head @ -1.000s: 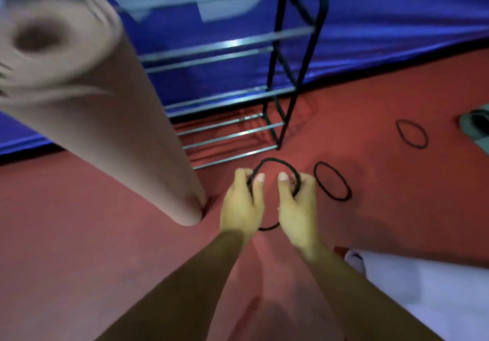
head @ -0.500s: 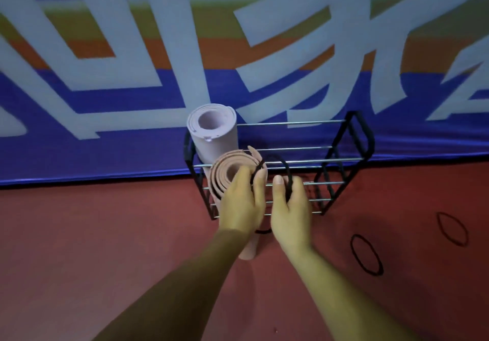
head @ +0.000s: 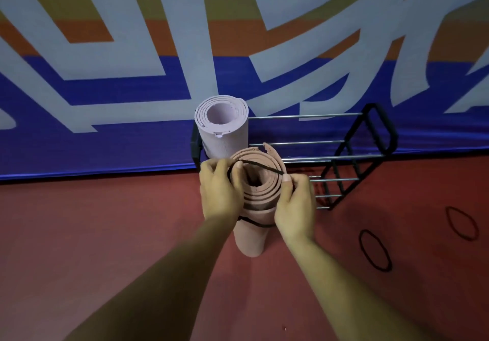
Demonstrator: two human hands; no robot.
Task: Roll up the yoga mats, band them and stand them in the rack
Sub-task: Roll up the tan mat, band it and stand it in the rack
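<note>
A rolled pink yoga mat stands upright on the red floor in front of the rack. A black elastic band is stretched across its top end and runs under its near side. My left hand pinches the band at the mat's left side. On the mat's right side my right hand pinches the same band. Behind it a rolled lilac mat stands upright at the left end of the black wire rack.
Two loose black bands lie on the red floor to the right, one band near and another band farther out. A blue banner wall with large pale lettering rises directly behind the rack.
My view rose from the floor to the rack. Both hands carried the band from the floor up to the pink mat's top and pulled it wide over the roll.
</note>
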